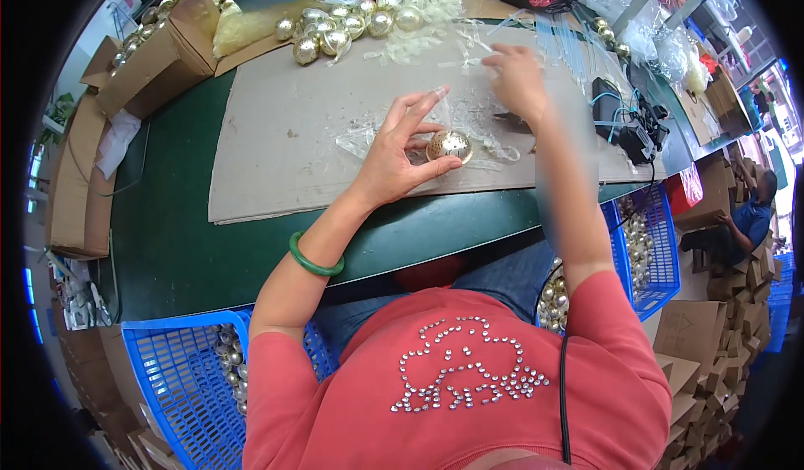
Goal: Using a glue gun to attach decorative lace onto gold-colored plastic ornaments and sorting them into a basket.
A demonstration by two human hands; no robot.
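My left hand [398, 153] is closed around a shiny gold ball ornament [450, 147], which rests low between thumb and fingers just over the cardboard. A clear plastic piece [442, 95] shows at its raised fingertips; whether it is gripped is unclear. Farther right, my right hand [517, 83] hovers with fingers stretched apart to the left and nothing visible in them. Near its fingertips are thin clear plastic strips [476, 41]. Clear plastic scraps [358, 142] lie beside the ball on the flat cardboard sheet [276, 152].
Several gold balls [337, 30] are heaped at the far edge. Long clear strips [563, 47] lie back right, near a black device with cables [615, 105]. Open cardboard boxes [159, 55] stand left. Blue baskets [188, 386] of balls flank my lap. Another person [745, 219] sits far right.
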